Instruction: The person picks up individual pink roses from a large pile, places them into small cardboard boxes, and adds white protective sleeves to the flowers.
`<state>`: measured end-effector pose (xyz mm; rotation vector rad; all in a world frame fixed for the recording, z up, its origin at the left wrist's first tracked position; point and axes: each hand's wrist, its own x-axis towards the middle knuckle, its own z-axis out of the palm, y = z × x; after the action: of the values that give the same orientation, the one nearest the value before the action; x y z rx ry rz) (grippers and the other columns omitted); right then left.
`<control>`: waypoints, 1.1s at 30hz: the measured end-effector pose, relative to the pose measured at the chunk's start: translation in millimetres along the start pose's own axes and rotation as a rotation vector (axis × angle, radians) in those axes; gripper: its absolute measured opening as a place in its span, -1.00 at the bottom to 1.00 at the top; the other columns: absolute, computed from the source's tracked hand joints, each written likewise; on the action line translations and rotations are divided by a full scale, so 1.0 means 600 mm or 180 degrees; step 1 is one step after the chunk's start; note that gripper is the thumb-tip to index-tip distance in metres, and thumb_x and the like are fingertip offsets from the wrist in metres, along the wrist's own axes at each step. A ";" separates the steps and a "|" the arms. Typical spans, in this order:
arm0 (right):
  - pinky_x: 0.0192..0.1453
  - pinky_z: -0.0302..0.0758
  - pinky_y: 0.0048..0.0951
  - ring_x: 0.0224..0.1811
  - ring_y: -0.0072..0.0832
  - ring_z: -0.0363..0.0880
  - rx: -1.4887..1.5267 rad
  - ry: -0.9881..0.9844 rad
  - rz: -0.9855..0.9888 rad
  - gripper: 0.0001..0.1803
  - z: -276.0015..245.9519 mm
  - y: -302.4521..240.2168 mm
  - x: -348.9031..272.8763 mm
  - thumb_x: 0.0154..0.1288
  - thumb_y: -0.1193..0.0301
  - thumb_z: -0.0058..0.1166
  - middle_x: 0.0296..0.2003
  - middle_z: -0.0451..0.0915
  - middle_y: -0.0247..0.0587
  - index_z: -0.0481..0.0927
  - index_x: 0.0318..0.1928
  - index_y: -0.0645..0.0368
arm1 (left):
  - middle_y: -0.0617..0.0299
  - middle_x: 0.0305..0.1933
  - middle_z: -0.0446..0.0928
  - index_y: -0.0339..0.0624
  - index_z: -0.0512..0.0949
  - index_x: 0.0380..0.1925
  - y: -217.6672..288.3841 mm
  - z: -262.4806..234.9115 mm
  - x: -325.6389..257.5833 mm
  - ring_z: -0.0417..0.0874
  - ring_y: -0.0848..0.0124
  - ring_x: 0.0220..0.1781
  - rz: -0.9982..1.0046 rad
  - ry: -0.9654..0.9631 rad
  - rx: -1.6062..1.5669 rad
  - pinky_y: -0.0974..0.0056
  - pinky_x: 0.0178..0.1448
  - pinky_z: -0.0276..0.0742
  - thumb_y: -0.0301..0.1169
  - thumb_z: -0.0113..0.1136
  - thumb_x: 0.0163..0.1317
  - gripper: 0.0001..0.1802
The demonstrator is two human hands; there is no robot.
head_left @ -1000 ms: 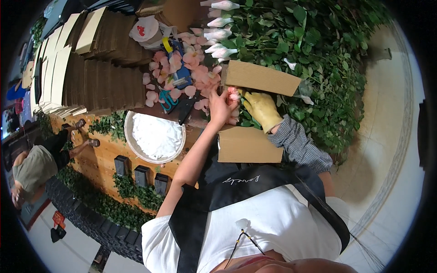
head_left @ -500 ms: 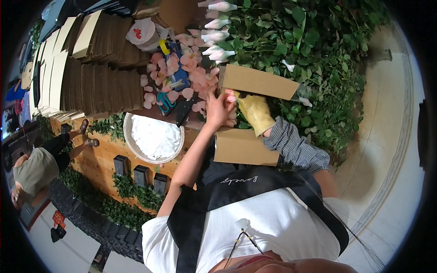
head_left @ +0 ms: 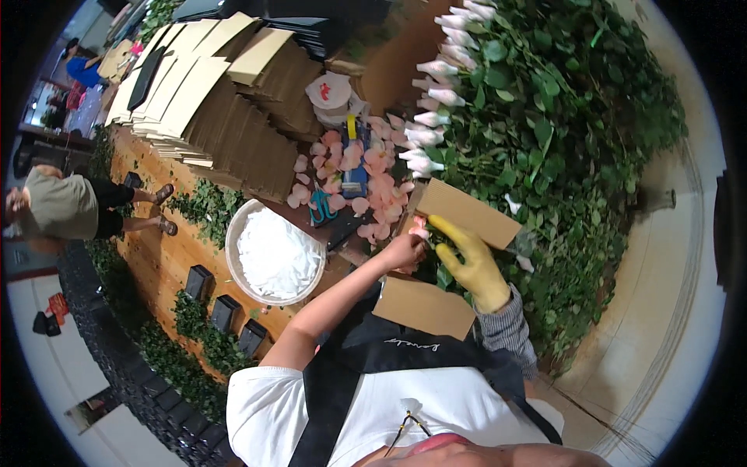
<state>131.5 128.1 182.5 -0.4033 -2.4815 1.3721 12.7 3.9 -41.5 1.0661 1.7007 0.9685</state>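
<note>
My left hand [head_left: 406, 249] is bare and pinches a pink rose head [head_left: 420, 228] over an open cardboard box. One box flap [head_left: 467, 212] stands behind the flower and another flap [head_left: 424, 307] lies in front of it. My right hand [head_left: 473, 268], in a yellow glove with a striped sleeve, is closed just right of the rose, one gloved finger stretched toward the bloom. It seems to hold the stem, which is hidden. Green rose leaves [head_left: 560, 148] fill the space behind and right of both hands.
Loose pink petals [head_left: 366, 167], teal scissors [head_left: 320, 207] and a blue tool [head_left: 355, 167] lie on the brown table. A white bucket [head_left: 233, 257] stands at left, wrapped rosebuds [head_left: 436, 101] further back, flat cardboard stacks [head_left: 226, 93] at upper left. Another person [head_left: 62, 206] stands far left.
The view has tilted, so hands and box sit lower in the picture. Both hands stay at the pink rose by the box flaps; the gloved hand has drawn slightly closer to it.
</note>
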 end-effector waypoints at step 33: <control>-0.02 0.58 -0.53 -0.15 -0.55 0.67 -0.0339 0.2931 -0.0932 -0.72 -0.137 -0.216 0.307 0.46 0.43 0.17 -0.10 0.75 -0.27 0.66 0.11 0.24 | -0.22 -0.27 0.66 -0.34 0.60 -0.23 0.034 0.013 0.004 0.72 -0.11 -0.20 0.0136 -0.0103 -0.0079 -0.02 -0.10 0.61 -0.25 0.09 0.32 -0.68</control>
<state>-22.2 194.1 354.3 -0.5172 -1.7466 0.6935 24.2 14.1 -25.6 1.1003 1.6417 0.9918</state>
